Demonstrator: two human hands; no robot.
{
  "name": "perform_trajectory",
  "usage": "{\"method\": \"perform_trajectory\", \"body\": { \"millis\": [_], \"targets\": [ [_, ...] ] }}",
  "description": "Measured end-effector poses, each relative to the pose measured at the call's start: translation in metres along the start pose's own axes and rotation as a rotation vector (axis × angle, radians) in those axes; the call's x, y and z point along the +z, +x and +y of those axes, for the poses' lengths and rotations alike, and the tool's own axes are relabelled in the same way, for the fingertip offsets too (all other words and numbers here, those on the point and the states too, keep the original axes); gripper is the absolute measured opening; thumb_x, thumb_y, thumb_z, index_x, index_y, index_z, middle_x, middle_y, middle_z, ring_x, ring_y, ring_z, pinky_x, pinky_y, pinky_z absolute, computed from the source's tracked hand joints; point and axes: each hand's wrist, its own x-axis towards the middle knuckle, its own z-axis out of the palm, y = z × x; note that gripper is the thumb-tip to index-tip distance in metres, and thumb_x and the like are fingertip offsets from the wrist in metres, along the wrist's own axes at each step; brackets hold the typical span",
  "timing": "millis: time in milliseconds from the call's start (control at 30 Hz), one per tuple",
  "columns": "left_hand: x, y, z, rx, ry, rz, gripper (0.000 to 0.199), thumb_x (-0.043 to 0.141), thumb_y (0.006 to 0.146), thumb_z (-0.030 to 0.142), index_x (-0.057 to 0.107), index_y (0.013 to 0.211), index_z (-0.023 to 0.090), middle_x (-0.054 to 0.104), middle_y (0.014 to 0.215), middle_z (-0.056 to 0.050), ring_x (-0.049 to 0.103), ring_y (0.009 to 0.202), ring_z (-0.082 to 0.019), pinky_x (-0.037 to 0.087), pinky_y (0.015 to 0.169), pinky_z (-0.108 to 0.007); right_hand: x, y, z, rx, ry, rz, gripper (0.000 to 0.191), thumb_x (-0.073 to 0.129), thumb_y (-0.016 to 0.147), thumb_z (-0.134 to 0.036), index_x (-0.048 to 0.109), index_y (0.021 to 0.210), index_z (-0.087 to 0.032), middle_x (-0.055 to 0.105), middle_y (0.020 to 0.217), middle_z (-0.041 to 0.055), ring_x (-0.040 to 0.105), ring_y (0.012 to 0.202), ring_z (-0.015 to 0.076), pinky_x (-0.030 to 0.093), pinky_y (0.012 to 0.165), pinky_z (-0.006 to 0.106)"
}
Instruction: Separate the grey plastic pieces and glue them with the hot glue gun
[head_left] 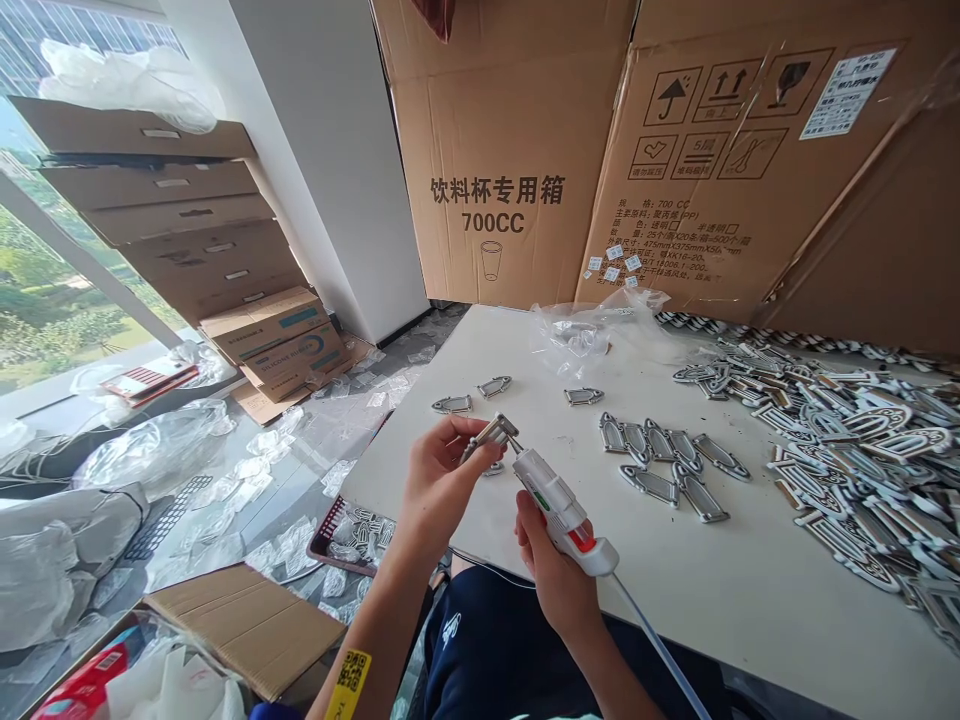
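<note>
My left hand [442,478] pinches a small arch-shaped frame piece [491,432], grey and white, tilted nearly edge-on above the table. Closed around a white glue gun [551,495], my right hand [559,580] points its thin metal nozzle at the piece, at or very near its end. A red part shows on the tool's body, and a pale, translucent cord or stick trails from its back. Beyond my left hand lie two loose frame pieces [451,404], and another is partly hidden beneath it. Several more frame pieces [651,440] lie in a group to the right.
A large heap of similar pieces [862,450] covers the right side of the white table [675,560]. Clear plastic bags [581,330] lie at its back, before tall cardboard boxes [510,120]. Left, on the floor, are a basket [322,540], an open carton [247,620] and plastic wrapping.
</note>
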Motion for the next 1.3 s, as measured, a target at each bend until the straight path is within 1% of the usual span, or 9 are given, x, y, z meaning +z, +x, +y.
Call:
{"method": "perform_trajectory", "body": {
  "millis": [100, 200, 400, 533, 700, 900, 1100, 1200, 1300],
  "targets": [
    [0.0, -0.001, 0.002, -0.025, -0.024, -0.016, 0.026, 0.086, 0.077, 0.034, 0.074, 0.092, 0.017, 0.078, 0.092, -0.006, 0.072, 0.09, -0.021, 0.059, 0.085, -0.032, 0.001, -0.002, -0.002, 0.071, 0.063, 0.023, 0.077, 0.082, 0.076, -0.085, 0.057, 0.1, -0.017, 0.066, 0.088, 0.0066, 0.065, 0.078, 0.0183, 0.054, 0.063, 0.022],
    [0.0, -0.001, 0.002, -0.05, -0.046, -0.037, 0.025, 0.086, 0.078, 0.033, 0.073, 0.092, 0.017, 0.078, 0.09, -0.006, 0.073, 0.088, -0.02, 0.059, 0.085, -0.031, 0.001, -0.003, -0.006, 0.105, 0.089, 0.007, 0.08, 0.084, 0.071, -0.086, 0.055, 0.1, -0.017, 0.065, 0.086, 0.0044, 0.065, 0.081, 0.0185, 0.056, 0.066, 0.021],
    [-0.001, 0.0, 0.0, -0.108, -0.095, -0.091, 0.025, 0.086, 0.078, 0.033, 0.072, 0.092, 0.017, 0.079, 0.09, -0.005, 0.073, 0.085, -0.019, 0.058, 0.086, -0.032, 0.002, -0.001, -0.004, 0.037, 0.046, 0.016, 0.079, 0.08, 0.074, -0.089, 0.055, 0.089, -0.016, 0.06, 0.077, 0.0043, 0.062, 0.071, 0.0164, 0.052, 0.058, 0.021],
    [0.0, 0.0, 0.0, -0.118, -0.087, -0.081, 0.026, 0.086, 0.078, 0.033, 0.072, 0.093, 0.017, 0.079, 0.091, -0.005, 0.073, 0.087, -0.02, 0.058, 0.087, -0.032, 0.004, -0.001, -0.001, 0.004, 0.027, 0.032, 0.078, 0.077, 0.077, -0.09, 0.056, 0.087, -0.015, 0.06, 0.077, 0.0052, 0.062, 0.071, 0.0166, 0.051, 0.058, 0.021],
    [0.002, -0.001, 0.001, -0.078, -0.062, -0.023, 0.025, 0.085, 0.077, 0.032, 0.072, 0.093, 0.017, 0.079, 0.088, -0.004, 0.073, 0.085, -0.019, 0.058, 0.084, -0.03, 0.005, -0.001, 0.002, -0.033, 0.003, 0.061, 0.077, 0.074, 0.079, -0.09, 0.058, 0.09, -0.015, 0.062, 0.079, 0.0062, 0.064, 0.074, 0.0179, 0.051, 0.06, 0.022],
    [0.002, -0.001, -0.002, -0.002, -0.022, 0.002, 0.022, 0.085, 0.079, 0.031, 0.073, 0.093, 0.018, 0.079, 0.092, -0.004, 0.073, 0.088, -0.018, 0.059, 0.081, -0.029, -0.002, 0.004, 0.001, -0.088, -0.084, -0.011, 0.077, 0.07, 0.084, -0.089, 0.063, 0.077, -0.013, 0.059, 0.075, 0.0056, 0.053, 0.06, 0.0121, 0.041, 0.052, 0.021],
    [-0.001, 0.001, -0.006, 0.198, 0.152, 0.047, 0.014, 0.082, 0.083, 0.027, 0.072, 0.09, 0.02, 0.078, 0.093, -0.004, 0.073, 0.09, -0.02, 0.06, 0.086, -0.032, -0.007, 0.009, -0.003, -0.105, -0.109, -0.089, 0.073, 0.067, 0.09, -0.085, 0.078, 0.102, -0.014, 0.061, 0.081, 0.0053, 0.047, 0.056, 0.01, 0.038, 0.049, 0.021],
    [-0.003, 0.004, -0.006, 0.26, 0.223, 0.055, 0.01, 0.08, 0.084, 0.025, 0.073, 0.09, 0.02, 0.077, 0.09, -0.004, 0.073, 0.088, -0.02, 0.06, 0.087, -0.034, -0.004, 0.008, -0.003, -0.102, -0.087, -0.07, 0.072, 0.071, 0.086, -0.086, 0.079, 0.104, -0.016, 0.058, 0.079, 0.0038, 0.046, 0.054, 0.0096, 0.037, 0.048, 0.021],
    [-0.007, 0.01, -0.008, 0.271, 0.192, 0.087, 0.015, 0.08, 0.086, 0.029, 0.074, 0.097, 0.021, 0.078, 0.095, -0.005, 0.074, 0.094, -0.021, 0.06, 0.089, -0.035, -0.001, 0.004, -0.006, -0.075, -0.024, -0.074, 0.072, 0.076, 0.084, -0.084, 0.079, 0.107, -0.015, 0.056, 0.079, 0.0035, 0.048, 0.058, 0.0102, 0.039, 0.049, 0.02]
  ]
}}
